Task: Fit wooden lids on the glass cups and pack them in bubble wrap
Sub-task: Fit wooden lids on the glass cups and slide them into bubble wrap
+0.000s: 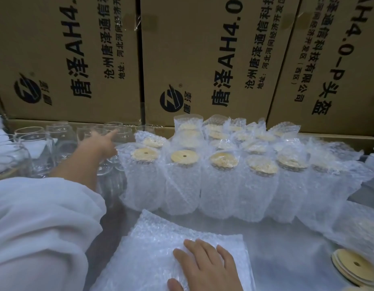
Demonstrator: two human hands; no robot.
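Head view — left hand point(100, 144), fingers straight and empty, points toward upright glass cups point(62, 132).
Right hand point(205, 267) lies flat, open, on bubble wrap point(152, 238) — wrapped cups point(181, 185) stand, lids point(185, 156) up.

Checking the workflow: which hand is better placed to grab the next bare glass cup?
Left. The left hand is stretched out at the bare glass cups; the right hand lies flat on the bubble wrap sheets.

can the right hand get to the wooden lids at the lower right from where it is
Probably yes. The right hand lies flat on the bubble wrap sheets, holding nothing, and only bare table separates it from the wooden lids to its right.
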